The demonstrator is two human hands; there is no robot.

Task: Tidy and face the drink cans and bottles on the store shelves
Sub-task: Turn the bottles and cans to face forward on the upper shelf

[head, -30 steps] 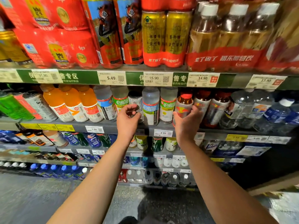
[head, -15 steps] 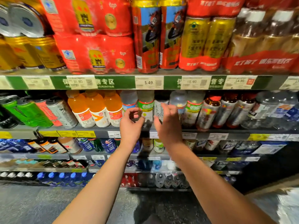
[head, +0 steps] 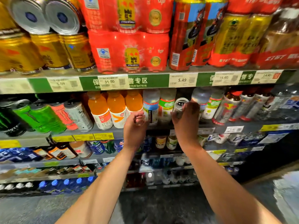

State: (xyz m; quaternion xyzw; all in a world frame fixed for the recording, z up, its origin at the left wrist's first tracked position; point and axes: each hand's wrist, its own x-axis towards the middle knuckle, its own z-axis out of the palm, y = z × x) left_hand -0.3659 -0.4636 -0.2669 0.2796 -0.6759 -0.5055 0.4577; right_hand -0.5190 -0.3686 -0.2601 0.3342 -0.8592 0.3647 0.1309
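Two bare arms reach up from the bottom toward the second shelf [head: 113, 129]. The left hand [head: 135, 126] has its fingers curled, and the fingertips pinch the bottom of a clear bottle with a blue label [head: 151, 106]. The right hand [head: 186, 122] is wrapped around a small silver can [head: 180, 105]. The can stands on the same shelf, and its top shows above the fingers.

Between the two hands stands one clear bottle with a green label [head: 166, 107]. Just left of the left hand are three orange bottles [head: 116, 109], side by side. Farther left are four tall cans: two green cans [head: 37, 117], one pink can [head: 63, 115] and one silver-white can [head: 79, 117]. At the far left edge is one black can [head: 8, 123]. Right of the silver can stand more bottles, but they are too blurry to count.

Above, a green strip holds price tags [head: 182, 80]. On the top shelf sit two red packs [head: 129, 50], one on top of the other. To their left are three gold cans [head: 51, 50] standing up, with two cans lying on them that show round silver ends [head: 45, 15]. To the right of the packs stand two tall red and blue cans [head: 194, 34].
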